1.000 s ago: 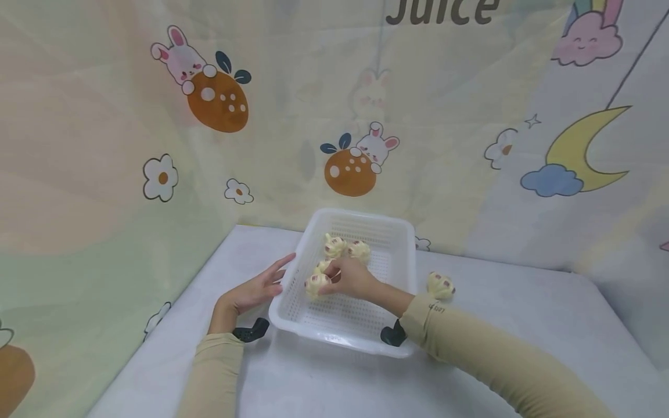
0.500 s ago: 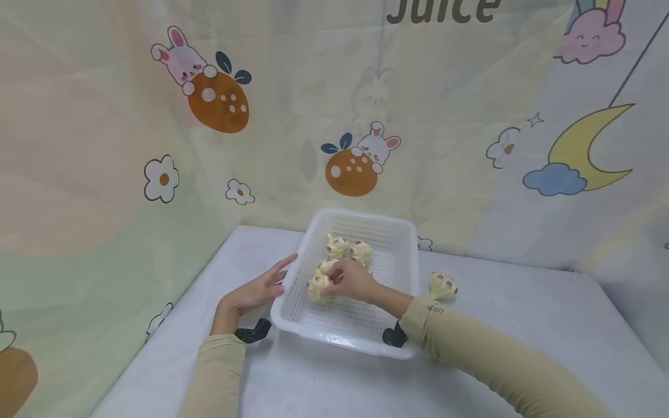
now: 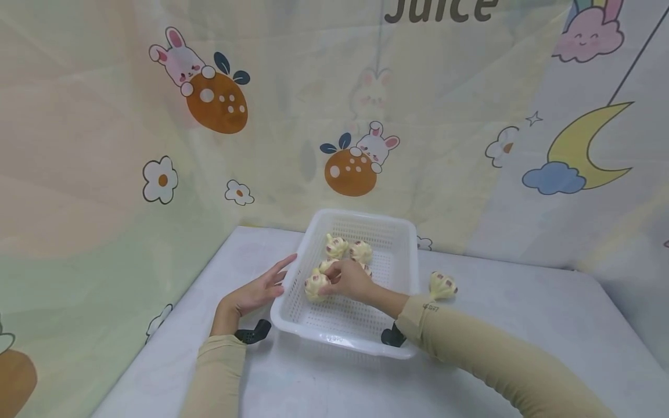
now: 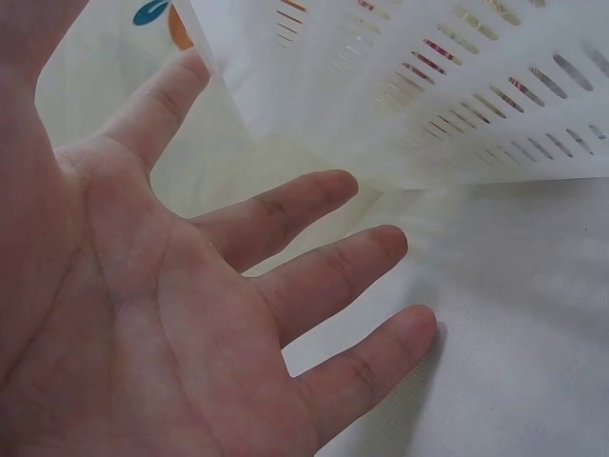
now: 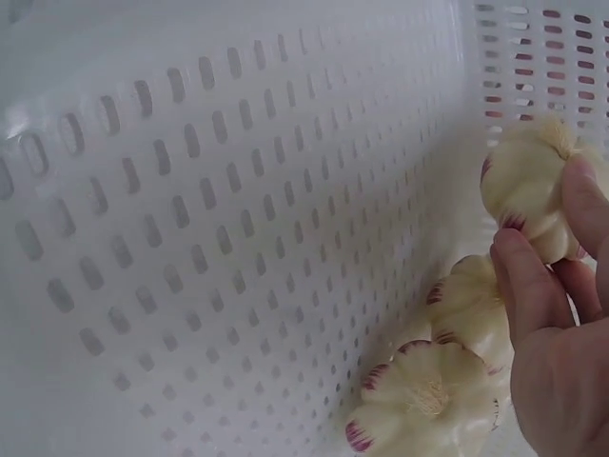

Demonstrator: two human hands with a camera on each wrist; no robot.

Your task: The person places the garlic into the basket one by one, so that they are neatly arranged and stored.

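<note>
Inside a white perforated plastic basket (image 3: pixel 345 343), my right hand (image 3: pixel 353 281) pinches a garlic bulb (image 3: pixel 316 288) between thumb and fingers, near the left wall. The right wrist view shows this bulb (image 5: pixel 525 186), cream with purple streaks, held at the fingertips. More garlic bulbs lie in the basket: one at the back left (image 3: pixel 336 247), another beside it (image 3: pixel 360 251), and others partly hidden by the right hand. Outside, along the basket's left wall, is my left hand (image 3: pixel 256 293). Its fingers are spread, the palm bare in the left wrist view, and the index fingertip reaches the wall.
One more garlic bulb (image 3: pixel 442 285) lies on the white table (image 3: pixel 522 313), right of the basket and beyond the right sleeve. A printed cloth backdrop (image 3: pixel 282 116) rises behind the table and along its left side. Black devices (image 3: pixel 254 332) sit at both wrists.
Both hands and the basket hold nearly the same places. The pinched garlic bulb has shifted very slightly left; the head view has moved a little.
</note>
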